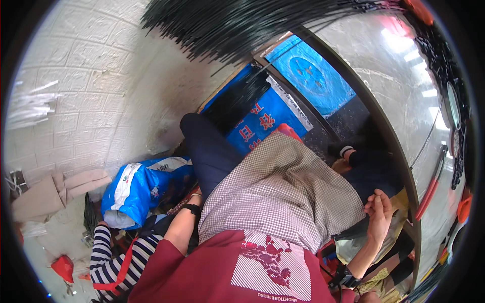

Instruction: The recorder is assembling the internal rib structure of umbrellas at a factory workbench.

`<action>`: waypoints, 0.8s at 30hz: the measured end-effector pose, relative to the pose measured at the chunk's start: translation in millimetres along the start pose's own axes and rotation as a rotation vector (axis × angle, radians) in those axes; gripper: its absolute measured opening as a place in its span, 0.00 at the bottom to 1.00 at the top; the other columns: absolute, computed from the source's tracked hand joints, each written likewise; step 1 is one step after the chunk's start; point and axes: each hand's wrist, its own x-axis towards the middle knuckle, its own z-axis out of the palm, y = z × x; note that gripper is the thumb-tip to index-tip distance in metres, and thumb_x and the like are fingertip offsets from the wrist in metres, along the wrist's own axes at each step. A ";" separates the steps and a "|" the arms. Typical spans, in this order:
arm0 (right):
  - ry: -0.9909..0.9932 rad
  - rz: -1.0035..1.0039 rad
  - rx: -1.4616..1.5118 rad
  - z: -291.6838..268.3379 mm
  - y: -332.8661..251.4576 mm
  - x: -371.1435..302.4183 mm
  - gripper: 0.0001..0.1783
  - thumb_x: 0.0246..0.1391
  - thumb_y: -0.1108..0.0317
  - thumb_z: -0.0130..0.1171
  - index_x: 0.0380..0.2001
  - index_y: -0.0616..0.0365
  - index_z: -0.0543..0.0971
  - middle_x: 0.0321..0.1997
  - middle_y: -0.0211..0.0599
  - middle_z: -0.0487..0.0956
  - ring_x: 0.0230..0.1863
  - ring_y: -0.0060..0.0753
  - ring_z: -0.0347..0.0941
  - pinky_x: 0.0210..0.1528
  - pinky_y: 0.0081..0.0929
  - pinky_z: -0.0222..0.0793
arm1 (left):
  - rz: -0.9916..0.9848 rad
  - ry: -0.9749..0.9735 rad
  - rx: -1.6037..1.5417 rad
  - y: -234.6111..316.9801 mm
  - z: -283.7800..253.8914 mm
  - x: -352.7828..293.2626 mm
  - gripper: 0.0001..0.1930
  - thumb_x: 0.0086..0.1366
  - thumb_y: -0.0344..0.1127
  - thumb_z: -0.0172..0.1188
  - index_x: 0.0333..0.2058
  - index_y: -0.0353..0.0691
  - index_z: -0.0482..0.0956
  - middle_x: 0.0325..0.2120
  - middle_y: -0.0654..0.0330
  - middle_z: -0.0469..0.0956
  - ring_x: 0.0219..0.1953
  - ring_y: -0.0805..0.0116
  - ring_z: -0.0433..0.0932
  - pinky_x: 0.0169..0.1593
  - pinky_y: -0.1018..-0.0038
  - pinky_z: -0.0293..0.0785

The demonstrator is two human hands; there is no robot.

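My left hand (197, 195) reaches down beside my left thigh, a black band on its wrist. Its fingers are hidden behind the dark trouser leg, so what it touches does not show. Raised at my right knee is my right hand (380, 208), its fingers curled in and the thumb close to them. Whatever may be between those fingertips is too small to make out. A grey checked apron (283, 192) covers my lap between the hands. Nearest the left hand lies a blue and white plastic sack (146, 184).
A bundle of thin black strands (217, 30) spreads across the top. Blue printed sheets (310, 73) lie on a dark surface ahead. At lower left is another person's striped sleeve (103, 247), near flattened cardboard (43, 197) and a red object (62, 268). Red-handled pliers (429, 197) are at right.
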 end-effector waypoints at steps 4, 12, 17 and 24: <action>-0.063 -0.051 0.163 -12.6 11.0 5.9 0.13 0.64 0.67 0.49 0.48 0.62 0.73 0.32 0.30 0.75 0.26 0.17 0.70 0.29 0.14 0.68 | -0.087 0.008 0.004 -10.5 -16.8 -6.6 0.15 0.52 0.34 0.60 0.38 0.31 0.77 0.37 0.42 0.78 0.44 0.42 0.75 0.47 0.55 0.72; -0.076 -0.031 0.219 -16.6 14.5 9.8 0.12 0.63 0.68 0.49 0.47 0.63 0.73 0.29 0.31 0.75 0.22 0.18 0.70 0.26 0.15 0.69 | -0.237 0.082 -0.011 -14.4 -30.0 18.1 0.15 0.53 0.34 0.60 0.38 0.31 0.78 0.37 0.42 0.78 0.43 0.42 0.75 0.47 0.55 0.72; -0.067 -0.066 0.228 -17.6 23.9 6.3 0.12 0.63 0.68 0.49 0.47 0.62 0.73 0.29 0.31 0.75 0.22 0.18 0.70 0.25 0.14 0.68 | -0.307 0.139 -0.050 -12.6 -37.1 42.8 0.15 0.53 0.34 0.60 0.37 0.31 0.78 0.37 0.42 0.78 0.43 0.41 0.75 0.47 0.55 0.72; 0.052 -0.077 0.262 -16.8 26.6 3.0 0.12 0.61 0.69 0.51 0.45 0.63 0.74 0.28 0.33 0.77 0.17 0.18 0.69 0.18 0.15 0.66 | -0.313 0.174 -0.134 -7.2 -40.6 77.4 0.14 0.53 0.34 0.60 0.37 0.32 0.78 0.37 0.42 0.78 0.43 0.41 0.75 0.47 0.55 0.72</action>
